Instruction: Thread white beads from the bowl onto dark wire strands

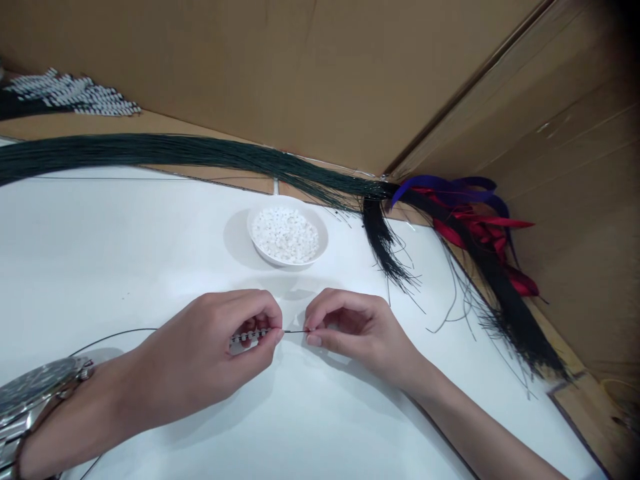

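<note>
My left hand (220, 353) pinches a thin black cord (295, 331), with a row of small whitish beads (250, 335) threaded on it inside the curl of my fingers. To the right, my right hand (355, 330) grips the cord's end between thumb and forefinger; whether a bead is in that pinch is too small to tell. Only a short stretch of cord shows between the two hands. The cord also runs out behind my left hand to the left. Just beyond my hands stands a white bowl (324, 241) of small white beads (285, 235).
A long bundle of dark cords (175, 150) lies across the back of the white table (125, 247). Beaded cord ends (75, 93) lie at the back left. Black strands (383, 240) and purple and red ribbons (480, 227) are at the right. Cardboard walls (250, 67) enclose the back and right.
</note>
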The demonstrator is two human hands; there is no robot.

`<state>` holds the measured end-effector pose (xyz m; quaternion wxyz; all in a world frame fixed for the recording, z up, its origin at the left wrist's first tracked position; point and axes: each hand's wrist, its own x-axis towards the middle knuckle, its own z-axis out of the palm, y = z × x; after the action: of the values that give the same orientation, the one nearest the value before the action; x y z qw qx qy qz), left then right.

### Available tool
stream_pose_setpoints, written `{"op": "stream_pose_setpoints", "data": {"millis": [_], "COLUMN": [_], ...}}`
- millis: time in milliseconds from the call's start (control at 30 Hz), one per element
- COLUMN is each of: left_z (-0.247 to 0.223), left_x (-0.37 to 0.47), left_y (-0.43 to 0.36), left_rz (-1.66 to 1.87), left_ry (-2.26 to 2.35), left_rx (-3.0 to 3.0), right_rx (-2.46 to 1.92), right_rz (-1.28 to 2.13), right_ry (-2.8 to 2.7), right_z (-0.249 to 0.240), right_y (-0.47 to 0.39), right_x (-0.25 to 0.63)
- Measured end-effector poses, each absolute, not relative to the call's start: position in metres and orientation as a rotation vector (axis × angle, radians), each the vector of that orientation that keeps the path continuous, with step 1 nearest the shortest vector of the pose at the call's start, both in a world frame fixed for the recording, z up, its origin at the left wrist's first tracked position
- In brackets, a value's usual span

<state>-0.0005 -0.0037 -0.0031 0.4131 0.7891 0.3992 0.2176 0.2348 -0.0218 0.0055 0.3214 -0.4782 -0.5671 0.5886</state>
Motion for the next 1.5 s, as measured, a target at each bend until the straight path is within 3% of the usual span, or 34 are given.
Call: {"op": "stream_pose_setpoints", "data": {"millis": [900, 1500], "left_z": [-0.002, -0.001], "left_x": [0.001, 0.000], "left_y": [-0.004, -0.004], "left_rz": [0.534, 0.515], "left_ry": [1.001, 0.951], "left_rx": [1.990, 2.017], "right_rx": [-1.239, -1.232], "right_rz": [1.498, 1.089], "right_ry": [-1.538, -1.896], "right_z": [0.006, 0.008], "right_y": [-0.023, -0.039], "right_x": [0.232, 0.218]}}
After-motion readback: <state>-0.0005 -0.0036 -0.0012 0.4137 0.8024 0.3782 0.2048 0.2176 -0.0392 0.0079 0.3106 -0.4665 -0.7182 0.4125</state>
